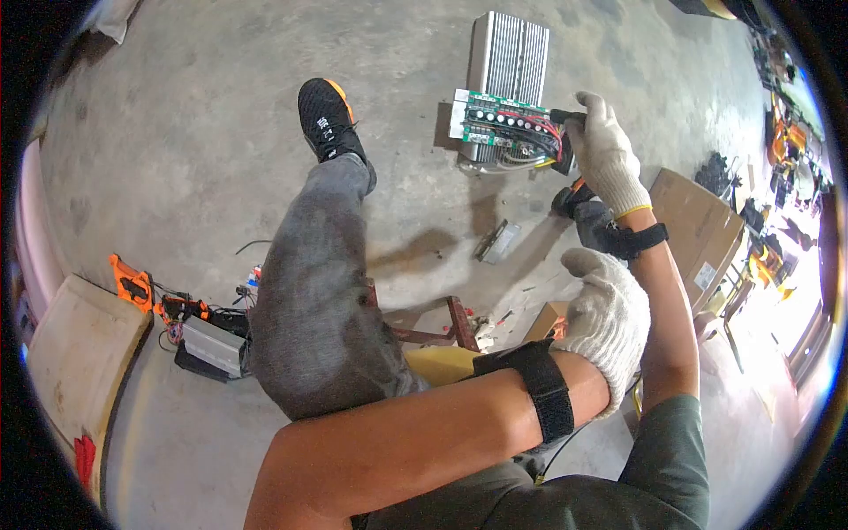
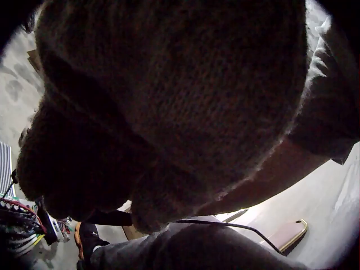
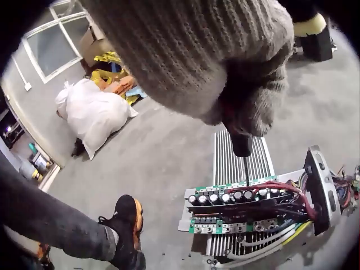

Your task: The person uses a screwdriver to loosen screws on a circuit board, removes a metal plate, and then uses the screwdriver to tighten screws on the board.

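A green circuit board (image 1: 499, 124) with a row of black capacitors and coloured wires lies half out of a silver finned housing (image 1: 510, 53) on the concrete floor. My gloved right hand (image 1: 605, 150) grips a black-handled screwdriver (image 1: 565, 116) at the board's right end. In the right wrist view the screwdriver (image 3: 242, 143) points down from the right hand (image 3: 225, 56), its shaft reaching the circuit board (image 3: 242, 211) over the finned housing (image 3: 236, 157). My gloved left hand (image 1: 609, 314) hangs in the air beside my right forearm. The left hand (image 2: 169, 112) fills its own view, dark, its fingers unclear.
My left leg stretches out, with a black and orange shoe (image 1: 325, 119) near the housing. A cardboard box (image 1: 698, 230) lies on the right. A small metal part (image 1: 495, 240) sits on the floor. An orange tool (image 1: 131, 283) and a grey unit (image 1: 212, 346) lie at left. A white sack (image 3: 93, 115) stands by the wall.
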### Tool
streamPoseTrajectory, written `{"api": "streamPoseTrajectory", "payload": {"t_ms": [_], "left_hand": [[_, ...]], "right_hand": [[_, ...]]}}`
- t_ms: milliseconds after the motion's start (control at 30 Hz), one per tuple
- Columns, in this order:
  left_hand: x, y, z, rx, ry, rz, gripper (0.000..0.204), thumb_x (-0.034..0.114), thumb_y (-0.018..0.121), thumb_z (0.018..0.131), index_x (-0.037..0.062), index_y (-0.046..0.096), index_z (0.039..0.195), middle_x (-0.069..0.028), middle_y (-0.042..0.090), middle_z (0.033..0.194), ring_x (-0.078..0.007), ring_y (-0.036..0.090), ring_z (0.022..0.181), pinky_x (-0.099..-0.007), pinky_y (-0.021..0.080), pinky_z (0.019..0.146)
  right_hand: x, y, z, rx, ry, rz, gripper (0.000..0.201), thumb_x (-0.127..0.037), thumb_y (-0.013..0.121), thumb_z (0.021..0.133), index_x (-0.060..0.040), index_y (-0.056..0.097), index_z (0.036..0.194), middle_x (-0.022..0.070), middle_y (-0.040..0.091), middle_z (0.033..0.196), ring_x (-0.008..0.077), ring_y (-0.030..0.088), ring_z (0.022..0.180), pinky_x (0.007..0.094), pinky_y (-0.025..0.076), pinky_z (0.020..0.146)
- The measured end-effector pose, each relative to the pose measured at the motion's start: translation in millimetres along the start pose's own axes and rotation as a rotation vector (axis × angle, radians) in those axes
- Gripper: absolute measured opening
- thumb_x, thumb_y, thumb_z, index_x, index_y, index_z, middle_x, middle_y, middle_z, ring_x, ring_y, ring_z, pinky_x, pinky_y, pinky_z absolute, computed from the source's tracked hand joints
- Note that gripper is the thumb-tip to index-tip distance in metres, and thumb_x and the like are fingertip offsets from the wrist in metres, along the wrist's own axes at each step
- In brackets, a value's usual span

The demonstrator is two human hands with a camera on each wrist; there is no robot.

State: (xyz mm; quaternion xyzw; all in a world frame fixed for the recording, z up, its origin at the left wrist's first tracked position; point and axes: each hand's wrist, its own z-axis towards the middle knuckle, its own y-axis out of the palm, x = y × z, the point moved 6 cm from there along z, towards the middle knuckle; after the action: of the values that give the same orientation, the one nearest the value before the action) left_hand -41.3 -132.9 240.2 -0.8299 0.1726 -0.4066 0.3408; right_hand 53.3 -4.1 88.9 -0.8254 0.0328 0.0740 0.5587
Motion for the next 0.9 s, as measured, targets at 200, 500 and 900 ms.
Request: {"api": "streamPoseTrajectory", "payload": {"t_ms": [200, 500, 900], "left_hand": [[-2, -3, 0, -0.015, 0.004, -0.028, 0.036, 0.016, 0.066, 0.093, 0.002, 0.072, 0.126, -0.0193, 0.073, 0.118, -0.041, 0.069, 0.108, -0.0682, 0.049, 0.091], [-2, -2, -1, -0.039, 0.018, -0.045, 0.037, 0.014, 0.066, 0.094, 0.0014, 0.071, 0.128, -0.0179, 0.072, 0.121, -0.0402, 0.068, 0.11, -0.0685, 0.048, 0.092], [-4, -7, -4, -0.071, 0.018, -0.053, 0.038, 0.015, 0.066, 0.094, -0.0001, 0.07, 0.128, -0.0191, 0.072, 0.121, -0.0396, 0.069, 0.11, -0.0665, 0.051, 0.09]], "right_hand": [[2, -6, -3, -0.032, 0.124, -0.012, 0.06, -0.042, 0.066, 0.097, -0.0101, 0.047, 0.144, 0.0297, 0.057, 0.135, 0.0476, 0.064, 0.114, 0.0528, 0.054, 0.095], [9, 1, -1, -0.048, 0.298, -0.001, 0.052, -0.027, 0.066, 0.096, -0.012, 0.048, 0.143, 0.0253, 0.059, 0.133, 0.0451, 0.066, 0.114, 0.0515, 0.055, 0.095], [12, 4, -2, -0.032, 0.221, -0.004, 0.055, -0.033, 0.068, 0.097, -0.011, 0.048, 0.143, 0.0251, 0.057, 0.137, 0.0448, 0.064, 0.118, 0.0498, 0.055, 0.097]]}}
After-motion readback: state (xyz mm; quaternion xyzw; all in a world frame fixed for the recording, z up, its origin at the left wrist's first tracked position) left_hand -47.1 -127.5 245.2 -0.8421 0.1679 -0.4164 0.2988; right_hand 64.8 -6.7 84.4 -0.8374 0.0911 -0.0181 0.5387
